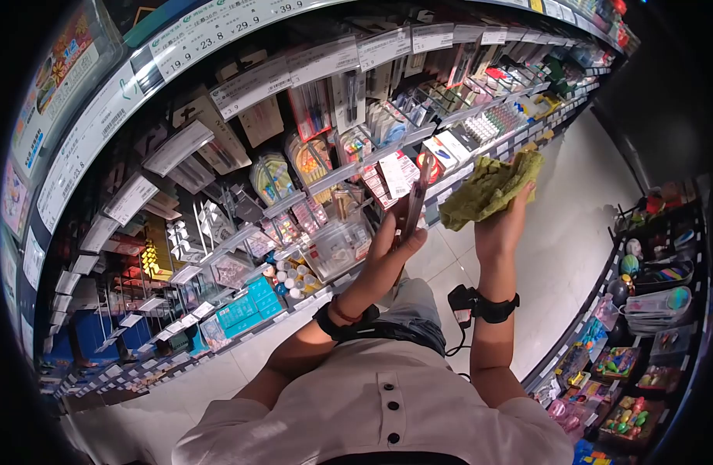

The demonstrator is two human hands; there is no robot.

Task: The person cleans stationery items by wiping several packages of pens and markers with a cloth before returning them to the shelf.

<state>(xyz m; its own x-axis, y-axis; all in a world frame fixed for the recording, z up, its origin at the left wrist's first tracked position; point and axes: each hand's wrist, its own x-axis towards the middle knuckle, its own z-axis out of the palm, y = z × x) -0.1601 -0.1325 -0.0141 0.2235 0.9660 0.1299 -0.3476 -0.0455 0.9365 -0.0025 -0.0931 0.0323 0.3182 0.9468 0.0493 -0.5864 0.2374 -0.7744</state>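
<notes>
My left hand [397, 246] is closed around a slim dark packet [420, 194], held upright and seen nearly edge-on, so its contents are hard to make out. To its right, my right hand [505, 225] grips a crumpled green cloth [488, 186], which spreads out over the fingers and hangs off to the left. Both hands are in front of the shelf, apart from each other. Just behind the packet stand red-and-white boxes [397, 172] on the lower shelf.
A curved-looking shelf of stationery runs along the left and top, with price labels [252, 84] and hanging pen packs [310, 108]. Teal boxes [252, 308] sit low down. At the right is a rack of toys [631, 415], across the tiled floor [573, 225].
</notes>
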